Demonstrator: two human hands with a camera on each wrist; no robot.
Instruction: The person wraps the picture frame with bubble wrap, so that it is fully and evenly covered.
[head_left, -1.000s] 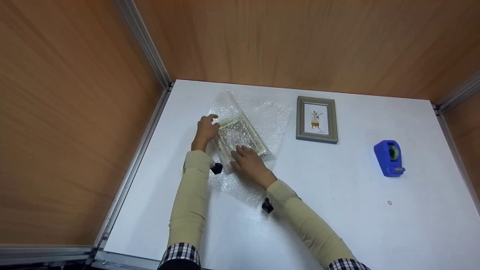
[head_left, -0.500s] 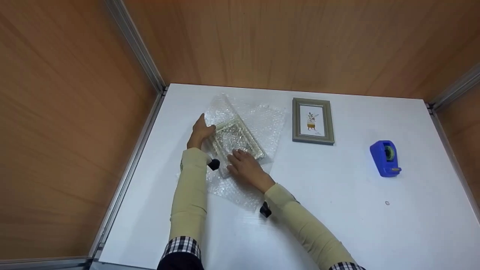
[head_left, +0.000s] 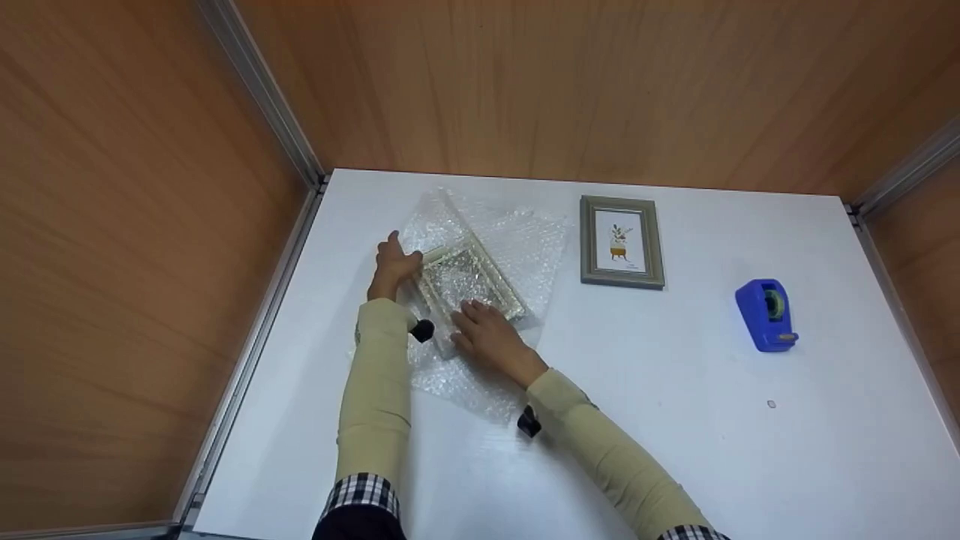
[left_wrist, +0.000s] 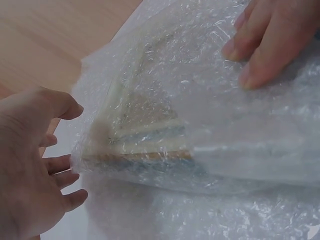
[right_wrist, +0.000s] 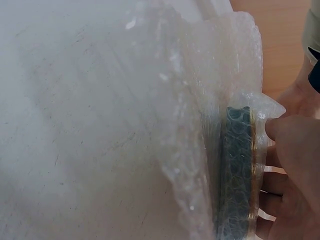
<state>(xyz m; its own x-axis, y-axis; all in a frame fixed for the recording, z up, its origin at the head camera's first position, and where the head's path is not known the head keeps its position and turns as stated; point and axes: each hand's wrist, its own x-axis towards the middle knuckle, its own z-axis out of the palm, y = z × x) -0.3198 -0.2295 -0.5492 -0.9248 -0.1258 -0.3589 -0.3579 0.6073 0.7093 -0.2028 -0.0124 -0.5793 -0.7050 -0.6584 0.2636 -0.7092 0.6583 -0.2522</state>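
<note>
A picture frame [head_left: 491, 277] with a pale face lies under clear bubble wrap [head_left: 536, 236] on the white table. My right hand [head_left: 491, 337] rests its fingers on the wrapped frame's near part. At the frame's left corner is my left hand [head_left: 391, 268], thumb spread away from the fingers. In the left wrist view, the left hand's fingertips [left_wrist: 62, 179] meet the wrap's edge beside the frame's corner, while the right fingers [left_wrist: 270, 55] lie on top. The right wrist view shows the frame's dark side [right_wrist: 237, 165] through the bubbles, next to the right hand [right_wrist: 300, 170].
A grey-green picture frame [head_left: 622, 277] with a plant drawing lies unwrapped right of the wrap. Farther right stands a blue tape dispenser [head_left: 765, 319]. A small ring-like bit [head_left: 771, 403] lies nearer the front. Wooden panels [head_left: 562, 90] bound the table at back and sides.
My left hand has drawn slightly left off the frame's corner, its fingers less curled over the wrap. The right hand stays on the frame. The head view has shifted a little.
</note>
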